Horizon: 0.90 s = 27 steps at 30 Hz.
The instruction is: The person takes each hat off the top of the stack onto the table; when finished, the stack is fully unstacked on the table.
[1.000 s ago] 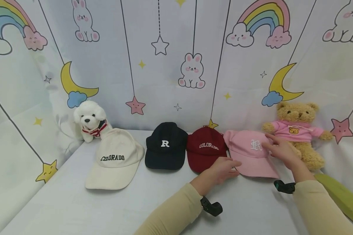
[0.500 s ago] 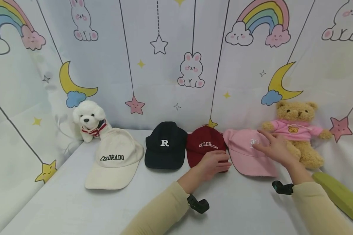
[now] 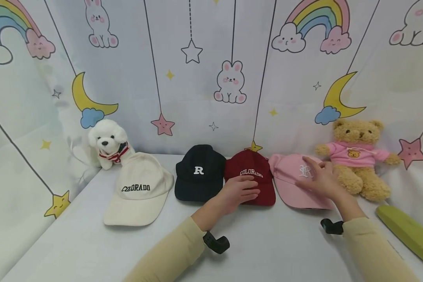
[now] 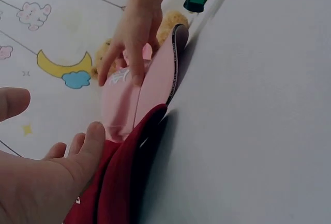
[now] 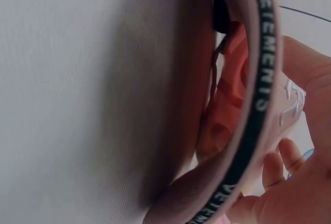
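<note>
Four baseball caps stand in a row in the head view: cream, black, maroon and pink. My left hand hovers in front of the maroon cap with its fingers loosely extended; in the left wrist view no cap lies between thumb and fingers. Over the front of the pink cap's crown is my right hand, thumb and fingers spread around the white embroidery. Whether its fingertips touch the cloth I cannot tell. The right wrist view shows the lettered edge of the pink brim.
A white plush dog sits behind the cream cap. A teddy bear in a pink top sits right of the pink cap. A long green object lies at the right. A patterned curtain backs the white table.
My left hand has moved left, from the pink cap's brim to the front of the maroon cap. My right hand has shifted slightly left across the pink crown. The caps stay in place.
</note>
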Each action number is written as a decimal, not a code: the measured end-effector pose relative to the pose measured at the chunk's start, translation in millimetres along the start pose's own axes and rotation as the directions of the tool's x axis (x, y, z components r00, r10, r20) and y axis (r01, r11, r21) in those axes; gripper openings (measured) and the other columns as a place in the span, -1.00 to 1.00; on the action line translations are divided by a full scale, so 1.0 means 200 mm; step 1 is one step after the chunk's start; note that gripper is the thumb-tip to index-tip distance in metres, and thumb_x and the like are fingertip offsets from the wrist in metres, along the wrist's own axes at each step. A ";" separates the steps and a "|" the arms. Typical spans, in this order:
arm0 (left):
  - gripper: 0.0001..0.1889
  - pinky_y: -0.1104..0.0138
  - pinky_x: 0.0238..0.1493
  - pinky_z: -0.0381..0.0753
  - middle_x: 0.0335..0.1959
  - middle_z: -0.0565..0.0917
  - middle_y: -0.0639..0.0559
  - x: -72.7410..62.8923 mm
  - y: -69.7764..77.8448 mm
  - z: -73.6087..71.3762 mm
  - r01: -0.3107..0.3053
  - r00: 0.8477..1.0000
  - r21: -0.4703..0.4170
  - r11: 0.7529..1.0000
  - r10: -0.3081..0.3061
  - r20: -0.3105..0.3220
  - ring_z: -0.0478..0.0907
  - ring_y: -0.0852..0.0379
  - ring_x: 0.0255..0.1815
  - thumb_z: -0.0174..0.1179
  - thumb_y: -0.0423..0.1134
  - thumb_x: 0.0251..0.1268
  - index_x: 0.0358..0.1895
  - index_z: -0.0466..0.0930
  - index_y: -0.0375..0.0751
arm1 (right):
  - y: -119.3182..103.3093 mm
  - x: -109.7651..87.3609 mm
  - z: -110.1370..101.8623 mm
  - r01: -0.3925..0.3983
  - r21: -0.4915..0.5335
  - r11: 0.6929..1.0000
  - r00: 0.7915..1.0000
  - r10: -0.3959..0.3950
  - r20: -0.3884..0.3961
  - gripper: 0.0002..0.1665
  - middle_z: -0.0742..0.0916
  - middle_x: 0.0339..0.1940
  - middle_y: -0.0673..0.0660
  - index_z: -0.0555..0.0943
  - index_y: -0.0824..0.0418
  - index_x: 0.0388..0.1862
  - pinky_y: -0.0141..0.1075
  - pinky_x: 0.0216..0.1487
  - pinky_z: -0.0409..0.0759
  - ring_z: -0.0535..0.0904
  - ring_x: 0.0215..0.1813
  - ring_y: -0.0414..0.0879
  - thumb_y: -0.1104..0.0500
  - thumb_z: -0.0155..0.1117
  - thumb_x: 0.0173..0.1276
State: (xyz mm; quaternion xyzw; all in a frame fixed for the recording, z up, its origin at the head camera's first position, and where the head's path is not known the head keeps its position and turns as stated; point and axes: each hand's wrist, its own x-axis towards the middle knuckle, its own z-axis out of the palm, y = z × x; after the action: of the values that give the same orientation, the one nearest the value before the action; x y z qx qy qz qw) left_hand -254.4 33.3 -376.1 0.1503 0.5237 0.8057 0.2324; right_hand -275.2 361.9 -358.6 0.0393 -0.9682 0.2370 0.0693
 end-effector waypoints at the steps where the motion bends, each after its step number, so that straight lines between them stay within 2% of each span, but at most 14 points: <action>1: -0.54 0.08 0.29 0.42 0.38 0.38 -0.47 -0.01 0.00 -0.02 -0.013 1.000 0.004 1.000 0.013 0.014 0.41 -0.35 0.34 -0.17 -0.38 0.61 0.42 0.18 -0.58 | 0.00 0.00 0.01 -0.003 0.003 1.000 1.000 0.003 0.001 0.23 0.09 0.18 0.55 0.01 0.15 0.65 0.35 -0.14 0.32 -0.01 0.17 0.53 -0.23 0.48 0.23; 6: -0.51 0.09 0.32 0.37 0.42 0.32 -0.48 -0.07 0.02 -0.10 -0.069 0.993 0.006 0.998 0.068 0.099 0.45 -0.25 0.33 -0.27 -0.38 0.60 0.45 0.06 -0.63 | -0.01 0.01 0.02 -0.002 -0.005 1.000 1.000 0.002 0.001 0.23 0.12 0.15 0.53 0.01 0.15 0.65 0.34 -0.11 0.30 0.02 0.16 0.55 -0.26 0.47 0.23; 9: -0.49 0.08 0.34 0.34 0.44 0.26 -0.51 -0.10 0.04 -0.14 -0.083 0.989 0.020 0.996 0.080 0.126 0.45 -0.23 0.34 -0.28 -0.41 0.58 0.46 0.00 -0.65 | -0.01 0.01 0.02 0.006 -0.028 1.000 1.000 -0.006 -0.007 0.22 0.13 0.12 0.54 0.02 0.19 0.64 0.31 -0.14 0.32 0.04 0.13 0.54 -0.24 0.46 0.24; 13: -0.51 0.11 0.30 0.41 0.43 0.29 -0.49 -0.15 0.10 -0.18 -0.072 0.996 0.065 0.995 0.068 0.063 0.48 -0.24 0.32 -0.14 -0.39 0.58 0.45 0.10 -0.56 | -0.03 0.01 0.00 0.015 -0.025 1.000 0.998 -0.016 -0.054 0.13 0.13 0.13 0.57 0.04 0.23 0.63 0.31 -0.17 0.35 0.05 0.15 0.52 -0.21 0.39 0.33; 17: -0.50 0.14 0.27 0.47 0.39 0.37 -0.43 -0.19 0.14 -0.21 -0.074 0.997 0.087 0.993 0.076 -0.013 0.55 -0.18 0.24 -0.02 -0.36 0.57 0.45 0.17 -0.49 | -0.09 0.02 -0.02 0.044 -0.010 0.999 0.992 -0.045 -0.121 0.03 0.15 0.21 0.63 0.08 0.21 0.63 0.42 -0.10 0.28 0.06 0.21 0.57 -0.22 0.29 0.41; 22: -0.48 0.18 0.22 0.51 0.30 0.48 -0.31 -0.24 0.18 -0.27 -0.116 0.989 0.109 0.987 0.125 -0.073 0.58 -0.12 0.20 0.03 -0.35 0.54 0.45 0.20 -0.45 | -0.21 0.05 -0.03 0.068 0.017 0.998 0.991 -0.065 -0.115 0.02 0.16 0.32 0.64 0.05 0.12 0.65 0.49 0.00 0.27 0.13 0.25 0.60 -0.28 0.22 0.43; 27: -0.46 0.21 0.20 0.53 0.30 0.45 -0.33 -0.32 0.23 -0.33 -0.168 0.978 0.155 0.973 0.184 -0.094 0.59 -0.06 0.18 0.06 -0.38 0.50 0.45 0.18 -0.47 | -0.37 0.08 0.00 0.118 0.124 0.985 0.987 -0.103 -0.123 -0.03 0.22 0.31 0.59 0.09 0.15 0.64 0.37 0.03 0.41 0.31 0.20 0.47 -0.16 0.27 0.44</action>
State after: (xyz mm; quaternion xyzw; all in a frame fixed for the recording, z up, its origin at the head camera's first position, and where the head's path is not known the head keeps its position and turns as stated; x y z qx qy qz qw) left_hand -242.8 -66.9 -359.9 0.1693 0.5779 0.7894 0.1197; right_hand -282.4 296.2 -323.9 0.0838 -0.9411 0.2979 0.1360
